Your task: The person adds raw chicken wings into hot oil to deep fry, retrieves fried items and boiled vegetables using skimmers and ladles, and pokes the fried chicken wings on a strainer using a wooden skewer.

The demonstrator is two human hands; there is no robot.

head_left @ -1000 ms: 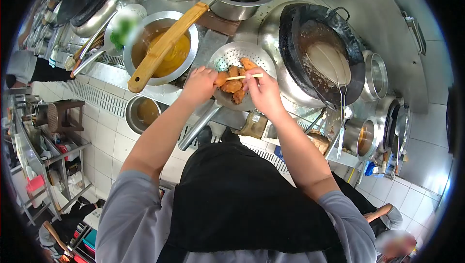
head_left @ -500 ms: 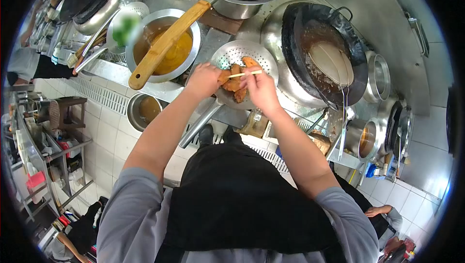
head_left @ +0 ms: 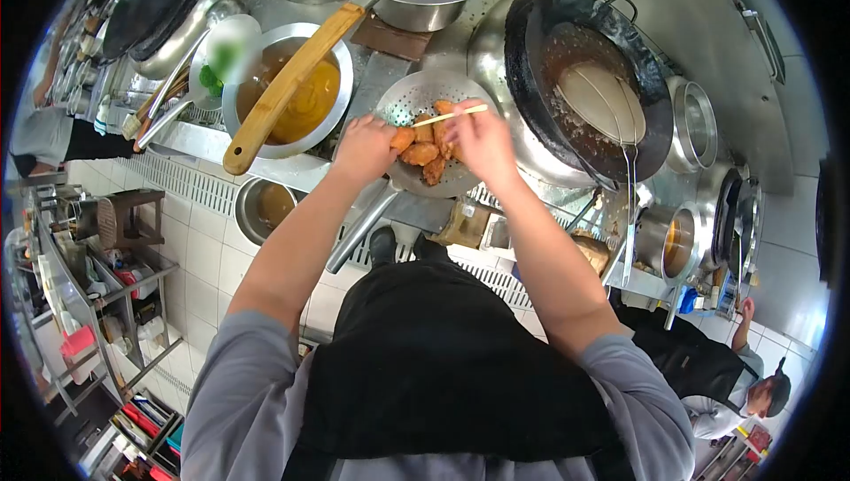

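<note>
Several browned, fried pieces (head_left: pixel 431 155) lie in a perforated metal ladle (head_left: pixel 425 90) whose handle points down toward my body. At the ladle's left side my left hand (head_left: pixel 365 146) is closed on one orange-brown piece (head_left: pixel 403 138). My right hand (head_left: pixel 481 143), over the ladle's right part, pinches a thin pale stick (head_left: pixel 452 115). The stick slants down to the left, its far end close to the piece in my left hand. Some of my right fingers are blurred and partly cover the pieces.
Left of the ladle, a wooden-handled strainer (head_left: pixel 305 78) lies across a bowl of yellow liquid (head_left: pixel 334 96). A black wok (head_left: pixel 660 118) with dark liquid and a wire skimmer (head_left: pixel 630 189) stands at the right. A co-worker (head_left: pixel 708 375) is at the lower right.
The stick has risen slightly and its angle is steeper. My right fingers have shifted over the pieces. The co-worker at lower right shows more fully, while the person at lower left is out of view.
</note>
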